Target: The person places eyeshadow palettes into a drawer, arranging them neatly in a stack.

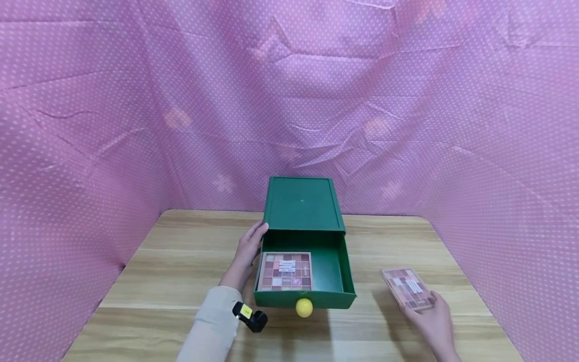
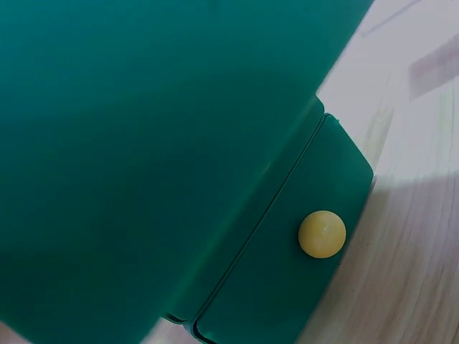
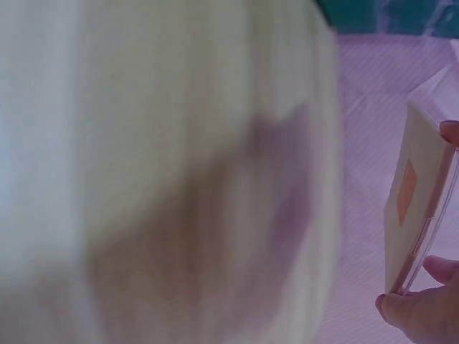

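A green drawer box (image 1: 304, 203) stands on the table with its drawer (image 1: 329, 266) pulled out toward me. The drawer's front carries a round yellow knob (image 1: 304, 307), also visible in the left wrist view as a yellow knob (image 2: 322, 234). Inside the drawer, on the left, lies an eyeshadow palette (image 1: 286, 281). My left hand (image 1: 246, 254) touches the left side of the box with extended fingers. Right of the drawer, my right hand (image 1: 431, 322) grips a second eyeshadow palette (image 1: 407, 288) by its near edge, tilted above the table. The right wrist view shows this palette's pale underside (image 3: 416, 193).
The wooden table (image 1: 190, 251) extends to both sides of the box. Pink dotted cloth (image 1: 217, 125) hangs behind and along both sides. A black wrist device (image 1: 251, 317) with a yellow label sits at my left cuff.
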